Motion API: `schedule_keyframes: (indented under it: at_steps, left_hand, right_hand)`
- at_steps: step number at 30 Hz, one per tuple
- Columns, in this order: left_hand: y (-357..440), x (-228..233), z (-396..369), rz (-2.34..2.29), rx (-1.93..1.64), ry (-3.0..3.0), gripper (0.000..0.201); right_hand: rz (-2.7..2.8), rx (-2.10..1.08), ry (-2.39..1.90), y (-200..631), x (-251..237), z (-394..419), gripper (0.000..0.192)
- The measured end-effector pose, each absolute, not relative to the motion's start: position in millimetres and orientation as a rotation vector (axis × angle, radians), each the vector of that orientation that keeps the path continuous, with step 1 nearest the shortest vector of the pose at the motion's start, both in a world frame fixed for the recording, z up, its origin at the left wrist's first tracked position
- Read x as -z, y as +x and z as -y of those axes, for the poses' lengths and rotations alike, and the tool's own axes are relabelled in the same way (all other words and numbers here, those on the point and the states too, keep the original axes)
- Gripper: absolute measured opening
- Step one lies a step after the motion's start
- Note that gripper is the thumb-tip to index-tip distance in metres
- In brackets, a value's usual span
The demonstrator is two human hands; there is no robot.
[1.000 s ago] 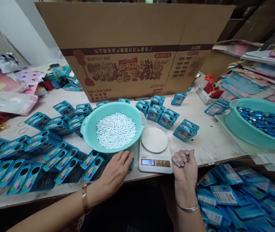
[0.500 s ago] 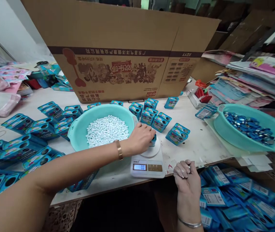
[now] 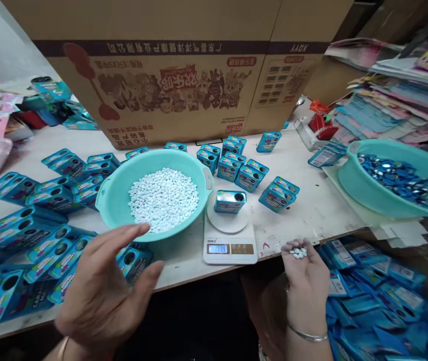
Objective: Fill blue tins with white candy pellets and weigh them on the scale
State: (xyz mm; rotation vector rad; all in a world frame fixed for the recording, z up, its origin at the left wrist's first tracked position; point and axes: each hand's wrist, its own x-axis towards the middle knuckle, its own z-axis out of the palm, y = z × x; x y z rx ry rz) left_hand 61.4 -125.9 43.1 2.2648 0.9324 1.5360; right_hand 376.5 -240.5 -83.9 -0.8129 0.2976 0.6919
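Note:
My left hand (image 3: 107,288), slightly blurred, is open with thumb and fingers apart and nothing in it. It hovers left of the scale, over the near edge of the table beside blue boxes (image 3: 136,263) with round holes on top. My right hand (image 3: 306,273) is palm up at the table's front edge, cupping several small white candies (image 3: 298,252). One blue box (image 3: 230,201) stands on the round plate of a white kitchen scale (image 3: 230,241), whose display is lit with digits. Left of the scale, a turquoise basin (image 3: 103,193) holds a heap of white candies (image 3: 165,198).
Rows of blue boxes (image 3: 28,228) fill the table's left side; more (image 3: 250,175) stand behind the scale. A large cardboard box (image 3: 184,115) blocks the back. At right are a basin (image 3: 383,200) of shiny blue lids, paper stacks (image 3: 383,118) and a pile of blue boxes (image 3: 387,306) below.
My left hand has let go of the blue box on the scale and moved back, down and left. My right hand has uncurled, showing candies. The display changed from 0.0 to a higher number.

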Motion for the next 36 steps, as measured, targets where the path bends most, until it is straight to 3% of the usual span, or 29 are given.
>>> schedule_keyframes:
  at_steps: [4, 8, 22, 36]
  left_hand:
    - [37, 6, 158, -1.218, -1.359, 1.982, 0.037]
    - [42, 33, 173, -1.03, -1.102, 2.034, 0.025]
    - [64, 70, 151, -0.881, -0.945, 1.897, 0.025]
    - [89, 70, 135, -0.831, -0.933, 1.914, 0.026]
  right_hand:
    - [-0.31, -0.721, -0.822, 370, 64, 226, 0.013]
    - [-0.178, -0.795, -0.805, 364, 41, 204, 0.011]
    - [0.041, -0.87, -0.831, 335, -25, 123, 0.022]
    - [0.239, -0.698, -0.983, 330, -12, 80, 0.021]
